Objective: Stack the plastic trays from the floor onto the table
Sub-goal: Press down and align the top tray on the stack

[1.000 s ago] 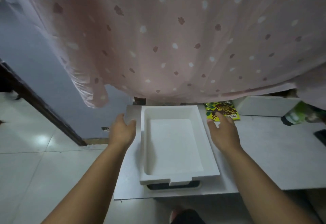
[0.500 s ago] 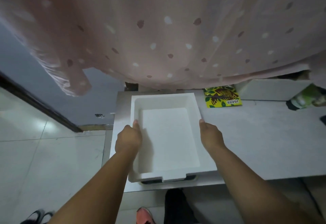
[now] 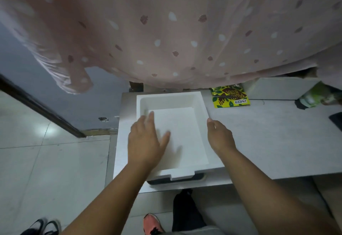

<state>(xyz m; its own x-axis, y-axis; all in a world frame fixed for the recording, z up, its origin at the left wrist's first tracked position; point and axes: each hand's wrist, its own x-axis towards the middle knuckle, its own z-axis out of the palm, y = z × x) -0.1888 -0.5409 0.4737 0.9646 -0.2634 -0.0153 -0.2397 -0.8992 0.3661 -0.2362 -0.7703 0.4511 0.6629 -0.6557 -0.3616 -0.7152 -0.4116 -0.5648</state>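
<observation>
A white plastic tray [image 3: 177, 101] sits on the grey table [image 3: 268, 138] near its left end, on top of a darker tray whose rim [image 3: 177, 180] shows under its near edge. My left hand [image 3: 146, 140] hovers over the tray's left wall, palm down, fingers spread and a little blurred. My right hand [image 3: 219, 136] rests against the tray's right rim with the fingertips at the edge, holding nothing.
A yellow-green snack packet [image 3: 230, 96] lies just right of the tray at the back. A pale box [image 3: 277, 90] and a green bottle [image 3: 314, 95] stand at the back right. A pink dotted curtain [image 3: 166, 27] hangs low over the table's rear. Tiled floor [image 3: 46, 160] with shoes [image 3: 42, 226] lies left.
My left hand has left the tray's left rim and moved over the inside, fingers spread. My right hand stays at the right rim. The view has shifted closer and down.
</observation>
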